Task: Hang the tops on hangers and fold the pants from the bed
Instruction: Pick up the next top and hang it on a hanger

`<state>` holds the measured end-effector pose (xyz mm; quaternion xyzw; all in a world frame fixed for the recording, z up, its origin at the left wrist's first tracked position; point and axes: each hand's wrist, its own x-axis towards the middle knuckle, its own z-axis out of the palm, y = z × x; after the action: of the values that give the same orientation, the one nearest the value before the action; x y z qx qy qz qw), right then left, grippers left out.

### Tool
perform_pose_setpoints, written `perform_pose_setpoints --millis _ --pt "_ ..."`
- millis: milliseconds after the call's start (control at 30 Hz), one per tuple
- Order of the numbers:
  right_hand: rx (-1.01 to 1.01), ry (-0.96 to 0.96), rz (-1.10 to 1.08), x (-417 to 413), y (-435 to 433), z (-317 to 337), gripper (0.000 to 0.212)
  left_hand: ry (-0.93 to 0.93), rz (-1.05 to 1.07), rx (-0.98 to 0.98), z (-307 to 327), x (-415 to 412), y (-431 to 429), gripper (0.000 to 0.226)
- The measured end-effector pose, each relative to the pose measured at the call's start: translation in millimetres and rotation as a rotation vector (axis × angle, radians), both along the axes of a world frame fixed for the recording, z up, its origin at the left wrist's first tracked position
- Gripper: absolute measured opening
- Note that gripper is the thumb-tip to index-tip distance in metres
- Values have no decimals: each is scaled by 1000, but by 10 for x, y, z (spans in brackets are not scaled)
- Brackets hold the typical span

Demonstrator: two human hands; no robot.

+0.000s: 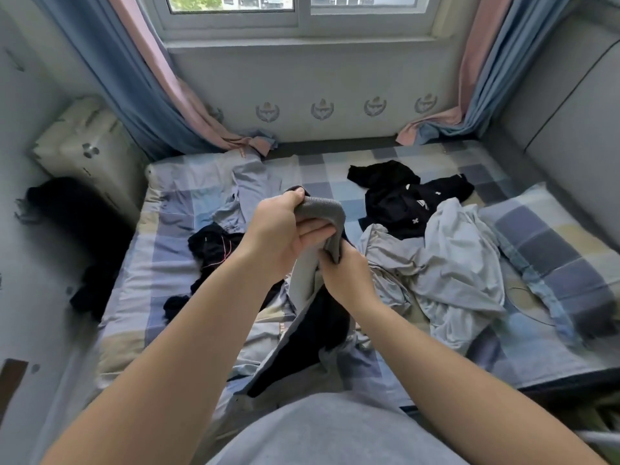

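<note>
Left hand (285, 229) grips the top edge of a grey-and-black garment (320, 209), and right hand (345, 280) pinches it just below. It hangs over the bed (161, 256), left of a pale shirt (453, 263).

A black garment (214, 246) is obstructing the left side. A pale garment (453, 263) is obstructing the right. The checked sheet (322, 169) is lying bare at the far centre.
</note>
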<state>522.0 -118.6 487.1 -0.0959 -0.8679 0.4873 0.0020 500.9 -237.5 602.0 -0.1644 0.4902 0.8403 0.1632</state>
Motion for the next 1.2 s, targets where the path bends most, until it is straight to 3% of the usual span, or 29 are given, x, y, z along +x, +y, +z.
perform_pose_setpoints --millis 200,367,433,567,700,767,833,1000,1067,1200 --pt "126 -299 21 47 294 -538 18 34 78 64 -25 -135 -136 16" --pt "-99 -246 80 78 490 -370 28 18 71 -96 -290 -200 -205 18" --pt "-219 -213 40 13 494 -171 18 9 -47 -204 -425 -182 -240 19" --pt "-345 -92 -45 -108 446 261 22 73 -396 -396 -719 -8 -288 12" --pt "-532 -76 -120 -131 311 584 20 159 -715 -656 -996 287 -132 68" --pt "-591 -44 -131 -136 233 711 20 207 -777 -736 -1121 404 -20 64" --pt "-666 -12 -125 -156 176 837 16 220 -728 -855 -1235 451 69 47" --pt "-876 32 -139 -236 172 959 15 255 -476 -1012 -1273 381 64 35" --pt "-935 -12 -81 -214 219 903 22 257 -332 -861 -1143 302 0 34" --pt "-736 -92 7 -55 374 636 24 172 -124 -511 -896 108 -134 25"
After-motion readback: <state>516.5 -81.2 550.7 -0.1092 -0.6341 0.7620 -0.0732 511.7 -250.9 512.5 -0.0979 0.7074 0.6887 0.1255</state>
